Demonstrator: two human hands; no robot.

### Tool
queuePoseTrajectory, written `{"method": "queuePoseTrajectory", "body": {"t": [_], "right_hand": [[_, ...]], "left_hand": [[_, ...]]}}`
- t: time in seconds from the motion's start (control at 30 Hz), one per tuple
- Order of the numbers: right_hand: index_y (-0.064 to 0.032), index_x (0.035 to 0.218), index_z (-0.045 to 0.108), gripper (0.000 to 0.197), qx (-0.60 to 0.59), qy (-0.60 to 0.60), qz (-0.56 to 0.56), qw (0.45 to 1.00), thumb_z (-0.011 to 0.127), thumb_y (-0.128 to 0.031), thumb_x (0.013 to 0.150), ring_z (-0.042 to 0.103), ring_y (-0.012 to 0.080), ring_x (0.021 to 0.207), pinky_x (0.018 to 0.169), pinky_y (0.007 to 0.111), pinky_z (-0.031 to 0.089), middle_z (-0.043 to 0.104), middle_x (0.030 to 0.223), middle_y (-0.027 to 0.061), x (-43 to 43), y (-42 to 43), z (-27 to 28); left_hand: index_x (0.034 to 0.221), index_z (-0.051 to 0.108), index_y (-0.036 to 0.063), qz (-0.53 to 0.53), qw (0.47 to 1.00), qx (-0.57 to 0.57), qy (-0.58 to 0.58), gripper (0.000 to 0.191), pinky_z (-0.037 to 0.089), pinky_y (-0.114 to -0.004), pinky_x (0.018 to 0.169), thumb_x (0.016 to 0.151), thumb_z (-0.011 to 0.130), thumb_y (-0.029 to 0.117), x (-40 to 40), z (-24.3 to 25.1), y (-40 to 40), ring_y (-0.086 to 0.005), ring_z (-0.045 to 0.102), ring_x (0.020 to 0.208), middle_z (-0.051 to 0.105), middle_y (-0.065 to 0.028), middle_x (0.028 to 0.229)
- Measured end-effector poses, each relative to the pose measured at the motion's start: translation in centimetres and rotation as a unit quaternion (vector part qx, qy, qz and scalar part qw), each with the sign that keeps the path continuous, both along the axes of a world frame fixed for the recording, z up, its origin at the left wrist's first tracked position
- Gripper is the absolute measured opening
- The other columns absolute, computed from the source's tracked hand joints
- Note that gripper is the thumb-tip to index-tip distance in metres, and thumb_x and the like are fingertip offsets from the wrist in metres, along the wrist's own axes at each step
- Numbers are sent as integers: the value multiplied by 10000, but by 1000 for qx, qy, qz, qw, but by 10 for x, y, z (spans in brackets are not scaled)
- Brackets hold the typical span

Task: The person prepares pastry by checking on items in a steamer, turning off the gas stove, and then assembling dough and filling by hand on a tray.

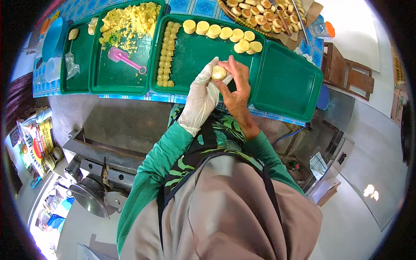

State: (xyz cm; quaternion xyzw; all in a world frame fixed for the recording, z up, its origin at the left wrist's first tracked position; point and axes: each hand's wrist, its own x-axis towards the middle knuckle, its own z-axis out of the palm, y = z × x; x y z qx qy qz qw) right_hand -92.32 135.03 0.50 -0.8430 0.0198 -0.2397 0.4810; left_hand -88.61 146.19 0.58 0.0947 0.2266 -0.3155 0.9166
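Note:
My left hand (204, 94), in a thin whitish glove, cups a pale round dough ball (219, 72) above the front of the middle green tray (201, 58). The bare fingers of my right hand (239, 84) close around the same ball from the right, thumb at its near edge. Small glossy dough balls (166, 55) stand in tight rows along that tray's left side. Thick yellow rounds (214, 31) line its far side, with some more grouped at the far right corner.
Crumbly yellow filling (139, 19) and a pink scoop (125, 60) lie in the tray to the left. Farther left, another tray (81, 79) holds dough lumps and clear plastic. A green tray (286, 81) stands right. Browned pastries (260, 19) fill a woven basket behind, near metal tongs (300, 22).

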Motion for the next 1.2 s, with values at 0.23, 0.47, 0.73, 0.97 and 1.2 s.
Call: {"method": "queuePoseTrajectory", "body": {"t": [0.23,0.47,0.73,0.97,1.2], "right_hand": [[-2,1380,490,675,-18,23,117,993,758,-113,771,529,282,1101,950,395,427,663,1174,114,9,-23,10],[32,1417,418,653,42,0,-27,999,679,-224,875,517,297,1168,1005,420,386,643,1241,138,-8,8,-5],[31,1403,443,740,-97,22,18,995,774,-221,790,508,287,1160,971,424,403,592,1253,155,-2,-12,-2],[-8,1423,443,817,99,11,45,994,823,-137,711,528,279,1123,997,401,400,589,1256,134,2,-9,-3],[29,1407,440,782,45,45,45,997,808,-106,730,534,273,1120,1010,392,406,623,1234,124,3,-12,-7]], "left_hand": [[1338,446,-52,-47,995,-91,1,403,442,-459,1086,1035,459,213,-1,4,8,-332,532,1237,539,-215,1292],[1326,464,-54,14,1000,-14,-2,375,453,-432,1069,1038,449,185,-2,-14,-1,-308,549,1218,568,-191,1275],[1289,500,-53,11,999,-15,27,358,496,-404,1016,1021,497,186,-1,0,-6,-267,586,1155,568,-169,1290],[1180,556,-48,-29,986,150,-60,281,573,-372,889,988,557,157,4,-3,-3,-260,658,987,638,-150,1103],[1243,519,-62,-3,999,-38,20,341,544,-421,951,999,540,174,15,-4,-1,-273,642,1048,620,-184,1160]]}}
